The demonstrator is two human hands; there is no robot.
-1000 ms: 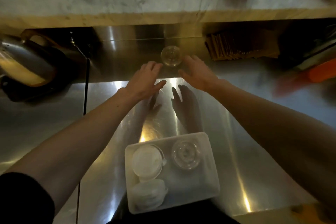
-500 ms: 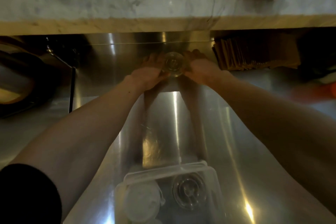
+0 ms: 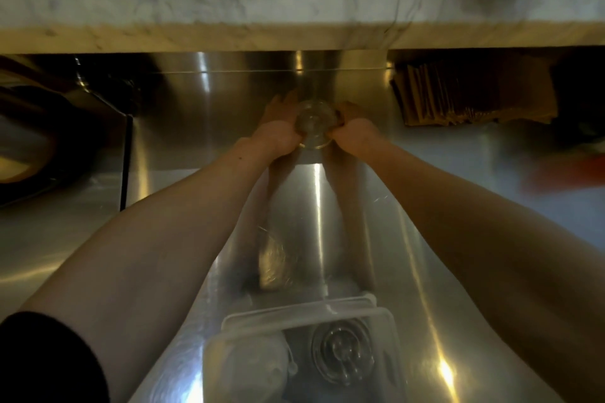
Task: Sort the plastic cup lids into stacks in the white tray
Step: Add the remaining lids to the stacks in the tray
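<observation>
A second ago my hands were open short of the clear lid (image 3: pixel 315 127); now my left hand (image 3: pixel 278 137) and right hand (image 3: pixel 355 137) have closed fingers on it, far beyond the tray (image 3: pixel 301 314), ready to carry back.

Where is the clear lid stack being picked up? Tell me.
In the head view, the clear lid stack sits far centre on the steel counter, against the back wall, gripped between the left hand and right hand.
</observation>
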